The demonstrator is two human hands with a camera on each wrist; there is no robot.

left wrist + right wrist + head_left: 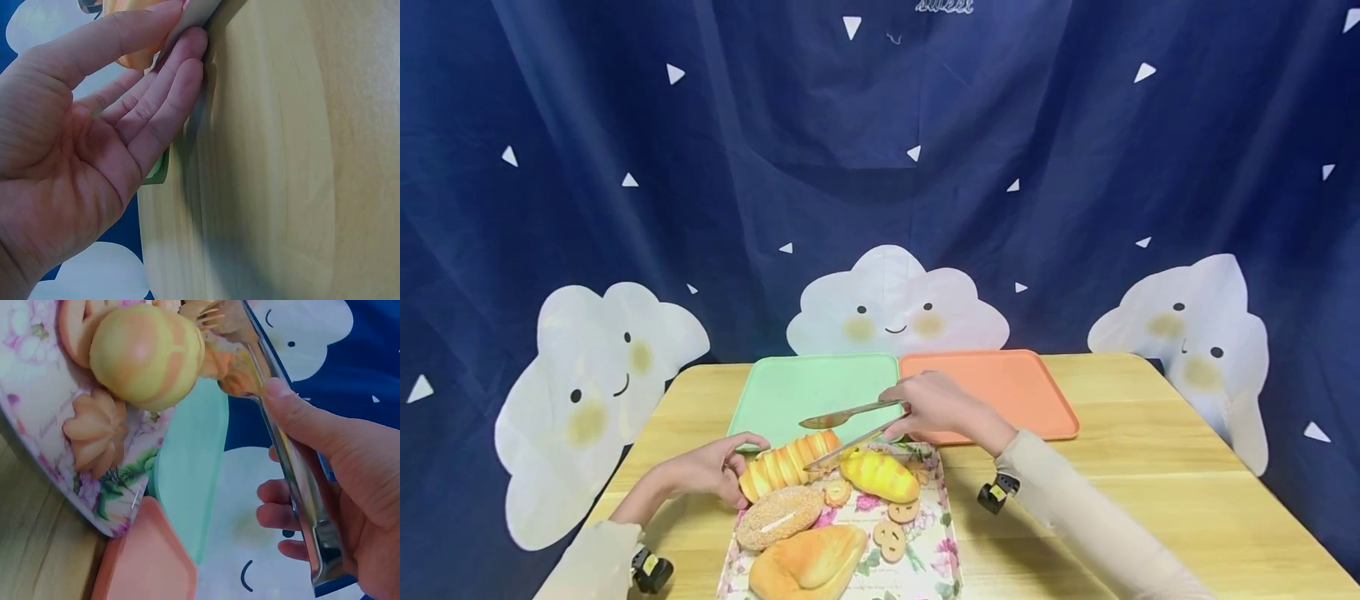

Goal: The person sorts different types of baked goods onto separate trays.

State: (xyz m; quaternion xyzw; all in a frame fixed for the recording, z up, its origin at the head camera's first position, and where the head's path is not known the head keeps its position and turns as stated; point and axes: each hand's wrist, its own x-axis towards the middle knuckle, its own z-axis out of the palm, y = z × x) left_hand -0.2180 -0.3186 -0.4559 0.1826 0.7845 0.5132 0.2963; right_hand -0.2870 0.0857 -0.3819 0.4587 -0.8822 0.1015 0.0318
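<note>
The long ridged golden bread roll (788,463) lies at the far left corner of the rectangular floral-print tray (937,546), just ahead of the left hand (709,472) and under the tips of the metal serving tongs (850,427) that the right hand (942,408) grips by their handles, blades parted over the roll, likely to close on it. The left hand, fingers straight and relaxed, rests against the tray's edge (apparently steadying it). The right wrist view alone shows the thumb (294,412) pressing along the tongs' arm, beside a yellow oval bun (147,356). Beyond the right hand sit a mint-green plastic tray (808,387) and an orange plastic tray (1000,387) on the wooden worktop (1150,467).
</note>
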